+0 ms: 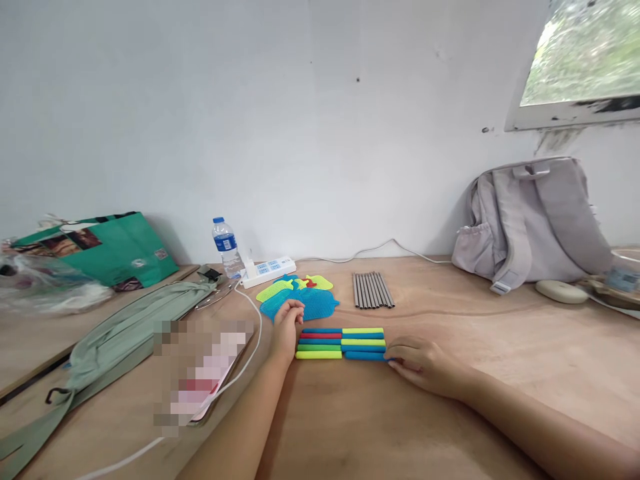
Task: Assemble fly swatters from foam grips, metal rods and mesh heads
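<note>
Two side-by-side columns of short foam-like tubes in blue, yellow, green and red lie on the wooden table. The fingers of my right hand (pixel 423 365) are closed at the right end of the nearest blue tube (pixel 365 356). My left hand (pixel 289 327) is curled, with nothing visible in it, beside the left ends of the tubes, near a yellow tube (pixel 319 355) and a green tube (pixel 320 347). Just beyond its fingertips is a flat pile of blue mesh pieces (pixel 315 303) with yellow mesh (pixel 275 290) among them. Several thin grey metal tubes (pixel 373 291) lie in a row farther back.
A white power strip (pixel 270 271) and a water bottle (pixel 227 248) stand near the wall. A phone (pixel 215 373), partly blurred, and a white cable (pixel 257 333) lie left of my left arm. Left are a grey-green strap bag (pixel 135 327) and green bag (pixel 115 250); right, a backpack (pixel 535 220).
</note>
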Demonstrator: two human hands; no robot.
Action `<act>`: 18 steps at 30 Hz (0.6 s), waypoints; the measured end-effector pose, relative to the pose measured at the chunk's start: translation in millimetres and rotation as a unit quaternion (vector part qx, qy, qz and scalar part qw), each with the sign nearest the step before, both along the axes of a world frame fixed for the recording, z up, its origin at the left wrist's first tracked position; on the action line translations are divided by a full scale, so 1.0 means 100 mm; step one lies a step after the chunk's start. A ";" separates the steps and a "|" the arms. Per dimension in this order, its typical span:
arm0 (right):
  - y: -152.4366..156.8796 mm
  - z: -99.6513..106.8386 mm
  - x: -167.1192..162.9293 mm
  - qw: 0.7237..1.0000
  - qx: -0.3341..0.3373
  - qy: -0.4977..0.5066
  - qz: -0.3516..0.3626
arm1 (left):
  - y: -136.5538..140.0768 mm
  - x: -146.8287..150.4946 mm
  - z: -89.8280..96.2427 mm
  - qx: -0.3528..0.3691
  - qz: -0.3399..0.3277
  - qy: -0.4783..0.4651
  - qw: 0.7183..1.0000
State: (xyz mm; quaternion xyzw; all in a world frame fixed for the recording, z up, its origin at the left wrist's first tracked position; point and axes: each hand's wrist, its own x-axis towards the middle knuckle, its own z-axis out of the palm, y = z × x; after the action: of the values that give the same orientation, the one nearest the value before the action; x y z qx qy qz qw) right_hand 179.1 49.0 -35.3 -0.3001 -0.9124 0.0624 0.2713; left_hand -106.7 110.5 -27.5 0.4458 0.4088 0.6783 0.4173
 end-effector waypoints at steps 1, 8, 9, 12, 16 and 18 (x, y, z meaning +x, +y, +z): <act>0.01 -0.01 -0.01 1.000 0.003 -0.005 0.000 | 0.01 0.01 -0.01 -0.002 -0.004 -0.001 1.000; -0.03 -0.01 -0.10 1.000 0.000 0.011 0.006 | 0.02 0.06 -0.02 -0.009 -0.016 -0.008 1.000; -0.04 0.01 -0.11 1.000 -0.005 0.022 0.006 | 0.02 0.05 -0.02 -0.008 -0.014 -0.009 1.000; -0.03 0.04 -0.09 0.997 -0.020 0.071 -0.018 | 0.04 0.00 0.00 -0.001 0.001 -0.011 1.000; 0.17 0.01 0.11 0.956 -0.093 0.240 -0.142 | 0.09 -0.12 0.01 -0.003 0.020 -0.010 1.000; 0.32 -0.01 0.31 0.883 -0.159 0.381 -0.223 | 0.11 -0.17 0.01 -0.004 0.027 -0.011 1.000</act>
State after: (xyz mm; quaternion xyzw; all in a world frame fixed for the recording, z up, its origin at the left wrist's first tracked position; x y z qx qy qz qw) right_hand 210.3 81.4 -36.1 -0.4883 -0.6255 0.2539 0.5530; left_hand -123.6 121.3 -26.3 0.4255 0.4191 0.6922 0.4051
